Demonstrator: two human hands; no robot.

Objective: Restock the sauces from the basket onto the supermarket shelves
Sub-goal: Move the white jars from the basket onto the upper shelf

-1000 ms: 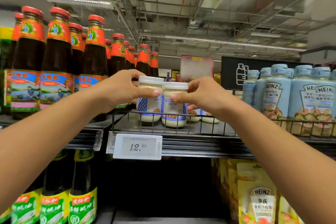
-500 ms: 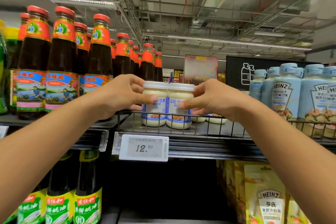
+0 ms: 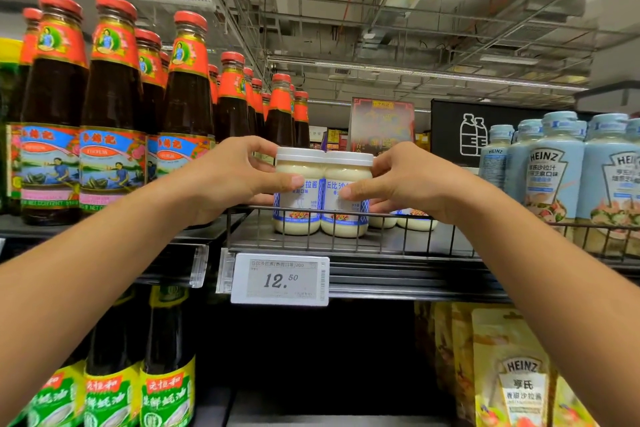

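Where the price tag reading 12.50 hung on the shelf edge, two white-lidded jars stood directly above it, upright, side by side and touching, behind the wire rail. The left hand gripped the left jar: thumb across the label, fingers curled round the far side. The right hand held the right jar the same way, thumb on the front. Both bases appeared to rest on the shelf deck. More jars sat above and right of the tag, partly hidden by the right hand. Dark sauce bottles with red caps stood up-left of the tag; pale blue Heinz bottles up-right; Heinz pouches below-right.
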